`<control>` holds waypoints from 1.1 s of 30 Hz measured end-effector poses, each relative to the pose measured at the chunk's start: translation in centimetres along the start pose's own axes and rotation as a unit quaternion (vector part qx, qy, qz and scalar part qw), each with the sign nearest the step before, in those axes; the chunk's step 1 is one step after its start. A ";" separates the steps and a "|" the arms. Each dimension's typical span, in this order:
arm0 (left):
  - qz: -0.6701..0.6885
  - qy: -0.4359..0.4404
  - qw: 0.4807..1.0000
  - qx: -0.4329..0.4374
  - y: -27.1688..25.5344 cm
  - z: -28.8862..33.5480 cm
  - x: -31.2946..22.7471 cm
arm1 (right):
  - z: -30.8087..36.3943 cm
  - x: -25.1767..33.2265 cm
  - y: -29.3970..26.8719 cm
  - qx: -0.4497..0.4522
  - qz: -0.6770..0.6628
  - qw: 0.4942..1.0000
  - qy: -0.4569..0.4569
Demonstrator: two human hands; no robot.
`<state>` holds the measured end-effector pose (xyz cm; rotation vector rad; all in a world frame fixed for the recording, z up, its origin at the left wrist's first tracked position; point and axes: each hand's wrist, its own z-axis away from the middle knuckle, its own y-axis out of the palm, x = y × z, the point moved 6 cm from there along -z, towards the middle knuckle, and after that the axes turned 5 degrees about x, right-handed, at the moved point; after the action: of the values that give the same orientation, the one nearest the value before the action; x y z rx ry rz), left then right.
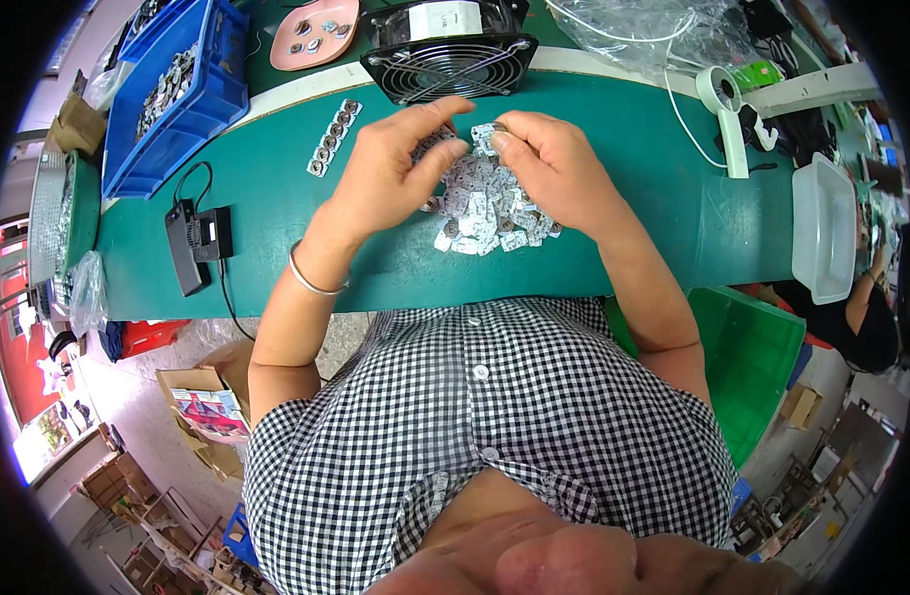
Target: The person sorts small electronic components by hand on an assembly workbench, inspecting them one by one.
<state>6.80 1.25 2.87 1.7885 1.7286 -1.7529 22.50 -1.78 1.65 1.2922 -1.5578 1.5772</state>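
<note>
A loose pile of small whitish flat parts (480,203), some with round brownish metal centres, lies on the green tabletop (633,129) between my hands. My right hand (554,164) pinches one small whitish flat part (486,136) between thumb and forefinger above the far side of the pile. At the pile's left, my left hand (400,164) has its forefinger stretched out and its thumb apart from it. Similar parts show in the gap between them; whether the palm holds any is hidden. A slanted row of round-centred parts (334,137) lies left of my left hand.
A black fan (450,64) stands beyond the pile. At the far left are a blue crate (177,109) of parts and a pink plate (314,35) with several pieces. A black power adapter (199,243) lies left; a white tray (824,228) sits right, above a green bin (737,357).
</note>
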 end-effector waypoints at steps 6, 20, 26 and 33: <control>-0.116 0.068 0.991 -0.024 0.0 0.2 -0.7 | -0.8 0.9 -0.1 -0.012 0.032 0.999 -0.027; -0.187 0.081 0.975 -0.084 -0.6 -0.5 1.0 | -3.0 1.3 0.1 -0.063 0.050 0.995 -0.056; -0.082 0.000 0.987 -0.137 -1.2 -0.3 1.4 | -3.8 0.1 -0.2 -0.066 0.010 0.998 -0.013; -0.136 0.025 0.982 -0.128 -0.6 -0.2 0.5 | -3.4 -1.0 0.8 -0.078 -0.052 0.996 0.005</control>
<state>6.33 1.90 2.92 1.5640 2.1937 -1.4921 21.36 1.60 0.96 1.2560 -1.5474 1.3678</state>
